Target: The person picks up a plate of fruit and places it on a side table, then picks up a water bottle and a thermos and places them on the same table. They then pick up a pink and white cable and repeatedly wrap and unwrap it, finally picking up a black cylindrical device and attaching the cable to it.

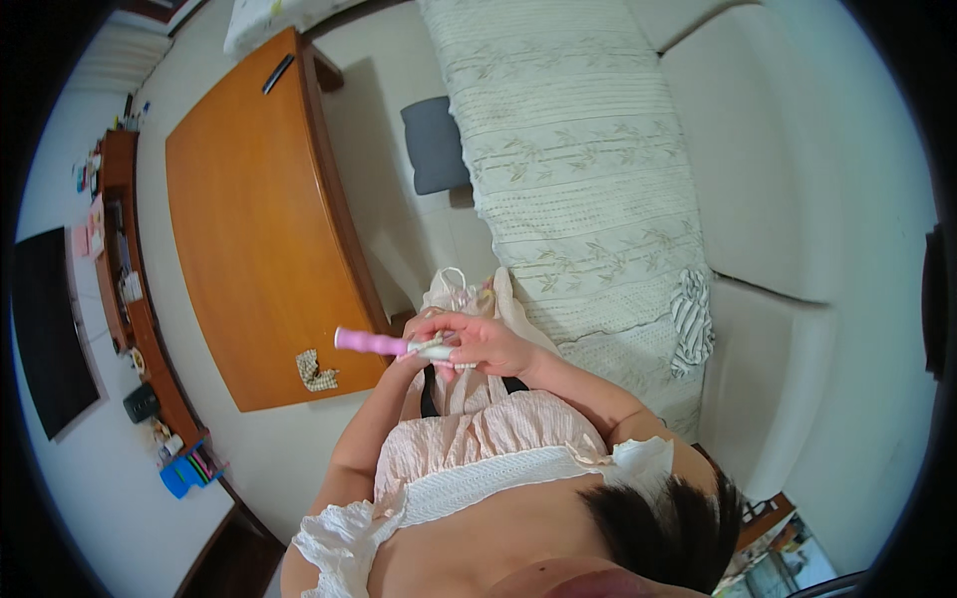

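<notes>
A pink ridged handle with a white end points left in front of my waist; it looks like a skipping rope handle. Thin pale cord lies along its white part, between my fingers. My right hand is closed around the white end, thumb and fingers pinching handle and cord. Beneath and beside it, my left hand grips the handle near where pink meets white, its fingers partly hidden. A white cord loop shows just beyond the hands, over the pale skirt.
To the left stands a wooden table with a checked cloth and a black remote. A sofa with a patterned cover runs along the right, a crumpled striped cloth on it. A grey stool stands between them.
</notes>
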Motion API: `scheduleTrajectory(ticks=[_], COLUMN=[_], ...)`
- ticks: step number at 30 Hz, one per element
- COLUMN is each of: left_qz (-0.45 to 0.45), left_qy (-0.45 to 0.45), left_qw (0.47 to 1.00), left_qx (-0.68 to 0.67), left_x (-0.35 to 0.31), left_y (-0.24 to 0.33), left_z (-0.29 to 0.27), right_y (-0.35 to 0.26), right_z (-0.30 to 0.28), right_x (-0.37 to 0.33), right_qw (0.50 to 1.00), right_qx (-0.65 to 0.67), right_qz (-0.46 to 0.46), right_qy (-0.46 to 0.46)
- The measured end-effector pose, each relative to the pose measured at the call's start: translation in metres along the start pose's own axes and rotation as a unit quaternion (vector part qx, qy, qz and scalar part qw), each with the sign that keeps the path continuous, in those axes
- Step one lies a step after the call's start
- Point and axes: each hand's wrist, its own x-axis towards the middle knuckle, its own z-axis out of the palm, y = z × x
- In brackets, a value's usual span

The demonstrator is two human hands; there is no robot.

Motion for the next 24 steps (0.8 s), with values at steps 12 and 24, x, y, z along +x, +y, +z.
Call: scheduleTrajectory(ticks=[12,24], left_qz=[0.142,0.363], left_qy=[0.116,0.145], left_qw=[0.982,0.884], left_qx=[0.04,0.256], left_x=[-0.096,-0.227], left_y=[0.066,0.077], left_z=[0.035,0.078], right_y=[0.032,0.14], right_z=[0.041,0.148], right_x=[-0.165,-0.312], right_qw=[0.853,0.403], right_qx=[-0.154,-0.413], right_qz=[-0.362,-0.464], right_qy=[0.341,0.672])
